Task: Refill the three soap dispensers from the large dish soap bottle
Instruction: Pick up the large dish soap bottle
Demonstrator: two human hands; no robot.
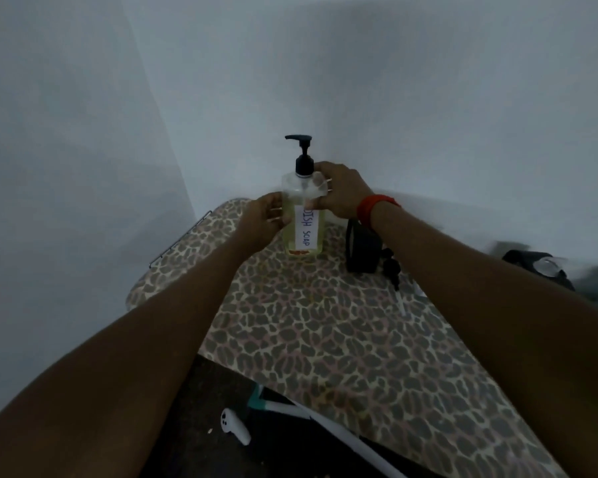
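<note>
The bottle (pixel 301 201), labelled DISH SOAP, stands upright at the far end of the board (pixel 325 339). The left grip (pixel 261 219) clasps its left side. The right grip (pixel 339 191) holds its shoulder, just right of the pump (pixel 302 157). This is probably the opening step: unscrewing the pump next calls for a steadied body.

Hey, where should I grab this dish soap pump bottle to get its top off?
Hold the pump bottle by its flat-sided body from the left with the left hand, as it stands upright on the ironing board. Bring the right hand in from the right, up from the shoulder onto the black collar: round and narrow, it probably unscrews.
</note>
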